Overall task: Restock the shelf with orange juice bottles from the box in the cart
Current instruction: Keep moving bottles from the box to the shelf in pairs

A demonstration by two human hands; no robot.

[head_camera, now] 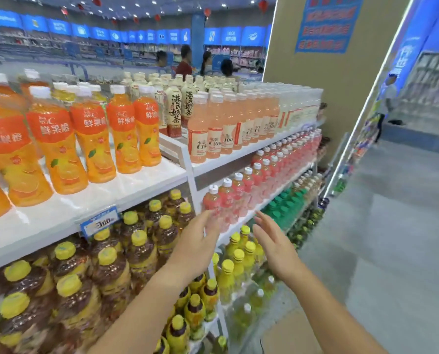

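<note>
My left hand point(198, 247) and right hand point(274, 247) — both empty, fingers straight and spread — hover before the pink bottles point(228, 198); orange juice bottles point(93, 139) stand upright on the top shelf point(141, 186), upper left

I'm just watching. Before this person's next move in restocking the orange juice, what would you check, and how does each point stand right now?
1. Is the left hand free: ok, open and holding nothing.
2. Is the right hand free: ok, open and holding nothing.
3. Is there room on the top shelf for more orange juice bottles: ok, a bare white strip runs in front of them.
4. Do the bottles already there stand upright: ok.
5. Are the box and the cart within reach: cannot tell, neither shows in this view.
</note>
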